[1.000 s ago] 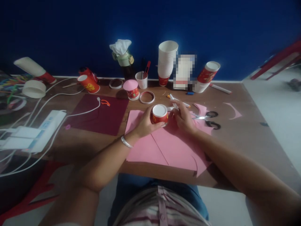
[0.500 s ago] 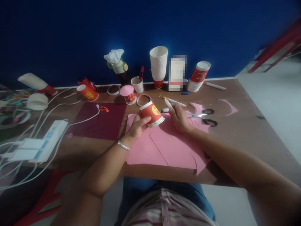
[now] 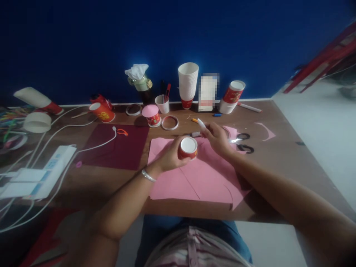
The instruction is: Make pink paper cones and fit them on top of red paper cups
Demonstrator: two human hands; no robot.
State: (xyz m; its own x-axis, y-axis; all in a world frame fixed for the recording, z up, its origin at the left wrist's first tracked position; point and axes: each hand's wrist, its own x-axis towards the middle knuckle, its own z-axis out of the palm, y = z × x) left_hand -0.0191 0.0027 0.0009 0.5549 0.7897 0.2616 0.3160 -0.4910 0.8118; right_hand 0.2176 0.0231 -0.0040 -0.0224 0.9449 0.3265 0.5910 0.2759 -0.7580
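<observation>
My left hand (image 3: 175, 154) is wrapped round a red paper cup (image 3: 189, 146), which is held above pink paper with its white round end facing up. Just to the right, my right hand (image 3: 217, 137) grips a white pen-like stick (image 3: 201, 124), its pale end pointing up and left. The exact kind of stick cannot be made out. Under both hands lie sheets of pink paper (image 3: 172, 185) with cut lines. Black-handled scissors (image 3: 244, 137) rest on pink scraps beside my right hand.
Behind stand a red cup with a pink cone top (image 3: 151, 113), a tape roll (image 3: 170, 122), a tall stack of paper cups (image 3: 188, 81) and another cup stack (image 3: 233, 96). A maroon sheet (image 3: 116, 148) and a white power strip (image 3: 52, 174) with cables lie left.
My left hand has tipped the cup so its white end now faces up, and brought it slightly right and lower. My right hand still grips the white stick, shifted slightly right.
</observation>
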